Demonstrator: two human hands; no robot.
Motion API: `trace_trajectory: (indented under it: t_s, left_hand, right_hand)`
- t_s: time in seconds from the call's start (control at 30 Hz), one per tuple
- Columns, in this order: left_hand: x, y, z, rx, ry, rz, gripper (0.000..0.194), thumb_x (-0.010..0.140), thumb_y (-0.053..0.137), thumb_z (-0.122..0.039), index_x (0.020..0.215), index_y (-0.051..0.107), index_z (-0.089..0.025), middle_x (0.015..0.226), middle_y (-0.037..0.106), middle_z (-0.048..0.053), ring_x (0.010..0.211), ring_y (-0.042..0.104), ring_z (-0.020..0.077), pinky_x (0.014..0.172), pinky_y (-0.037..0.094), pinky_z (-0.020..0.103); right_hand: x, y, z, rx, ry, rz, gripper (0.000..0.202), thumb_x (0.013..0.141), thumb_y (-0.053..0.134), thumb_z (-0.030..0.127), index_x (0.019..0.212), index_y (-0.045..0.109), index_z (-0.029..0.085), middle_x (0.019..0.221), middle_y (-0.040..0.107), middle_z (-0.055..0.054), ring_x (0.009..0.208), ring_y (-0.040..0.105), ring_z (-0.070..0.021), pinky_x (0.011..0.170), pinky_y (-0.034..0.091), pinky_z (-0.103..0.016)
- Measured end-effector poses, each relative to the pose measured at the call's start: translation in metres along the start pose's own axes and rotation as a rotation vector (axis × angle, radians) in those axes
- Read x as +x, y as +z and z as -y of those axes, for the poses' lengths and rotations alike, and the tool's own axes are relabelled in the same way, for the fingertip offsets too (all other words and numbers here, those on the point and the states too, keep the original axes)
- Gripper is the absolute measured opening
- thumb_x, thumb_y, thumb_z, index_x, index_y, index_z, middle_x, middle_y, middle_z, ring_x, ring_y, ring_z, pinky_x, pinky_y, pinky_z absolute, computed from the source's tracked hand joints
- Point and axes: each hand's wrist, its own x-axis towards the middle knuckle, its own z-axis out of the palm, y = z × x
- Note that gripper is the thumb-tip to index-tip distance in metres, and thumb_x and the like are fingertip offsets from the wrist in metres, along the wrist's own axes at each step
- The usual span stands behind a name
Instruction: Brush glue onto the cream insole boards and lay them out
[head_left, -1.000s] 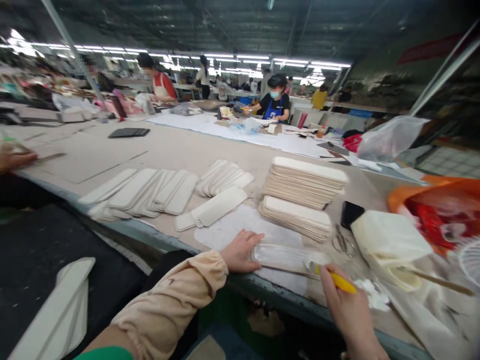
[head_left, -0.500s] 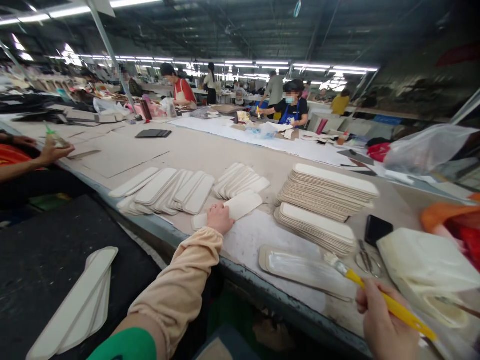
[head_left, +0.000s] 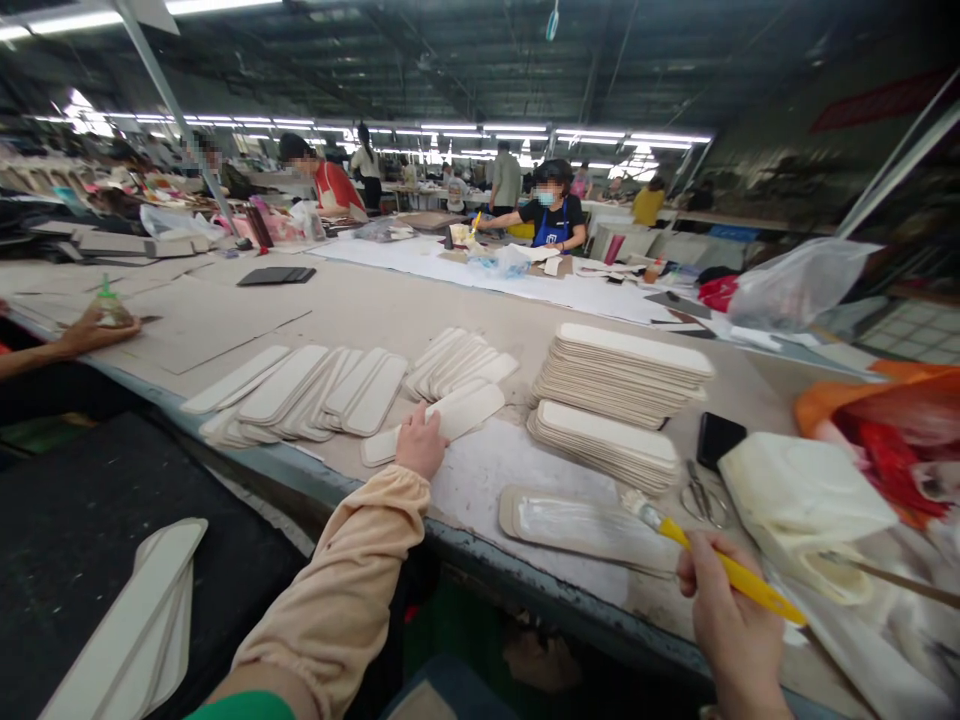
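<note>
Fingers [head_left: 431,420] of the outstretched left hand [head_left: 421,447] lie over a pale strip [head_left: 476,402], grip unclear; the right hand [head_left: 735,615] clasps a yellow brush [head_left: 673,530] between curled fingers.

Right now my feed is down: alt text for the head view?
The left hand touches a pale strip on the table, while the right hand holds a yellow brush near a white-smeared strip. Fanned strips lie to the left; two stacks stand beyond the white-smeared strip.
</note>
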Motion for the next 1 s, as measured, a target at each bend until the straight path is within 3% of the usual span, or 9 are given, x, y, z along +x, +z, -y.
trace_trajectory:
  t_s: [0.13,0.33,0.63,0.8,1.0]
  left_hand:
    - [0.000,0.004,0.002,-0.056,0.015,-0.029,0.058,0.076,0.068,-0.026,0.130,0.053,-0.012,0.149,0.032,0.022,0.131,0.043,0.0343,0.106,0.037,0.040]
    - [-0.001,0.009,0.005,-0.121,0.004,-0.093,0.051,0.076,0.067,-0.025,0.126,0.059,-0.022,0.153,0.031,0.013,0.131,0.043,0.0337,0.106,0.039,0.043]
    - [-0.002,0.010,0.006,-0.036,0.061,-0.101,0.054,0.080,0.064,-0.027,0.133,0.054,-0.019,0.153,0.030,0.018,0.129,0.046,0.0334,0.104,0.041,0.043]
    - [-0.004,0.010,0.005,0.033,0.067,-0.093,0.038,0.080,0.063,-0.033,0.116,0.066,-0.024,0.146,0.042,0.015,0.123,0.050,0.0332,0.097,0.044,0.046]
    - [-0.006,0.002,0.000,0.063,0.082,-0.132,0.023,0.077,0.064,-0.035,0.097,0.072,-0.025,0.134,0.054,0.011,0.123,0.047,0.0351,0.098,0.038,0.054]
  right_hand:
    - [-0.001,-0.003,-0.002,0.044,0.003,-0.027,0.043,0.080,0.057,0.062,0.081,0.055,0.020,0.057,0.051,0.003,0.050,0.046,-0.0134,0.053,0.040,-0.028]
    - [0.000,-0.007,-0.005,0.038,0.015,-0.032,0.043,0.081,0.056,0.063,0.082,0.054,0.020,0.056,0.051,0.003,0.050,0.047,-0.0136,0.052,0.039,-0.028]
    - [-0.001,-0.011,-0.007,0.084,0.025,-0.009,0.041,0.082,0.056,0.061,0.084,0.054,0.019,0.057,0.051,0.003,0.049,0.046,-0.0126,0.050,0.040,-0.026]
    - [0.000,-0.011,-0.008,0.100,0.036,-0.022,0.045,0.078,0.058,0.064,0.084,0.055,0.019,0.057,0.052,0.002,0.048,0.047,-0.0128,0.047,0.041,-0.026]
    - [-0.002,-0.011,0.001,0.090,0.026,-0.042,0.047,0.078,0.058,0.065,0.082,0.056,0.018,0.055,0.051,0.002,0.047,0.046,-0.0127,0.046,0.041,-0.026]
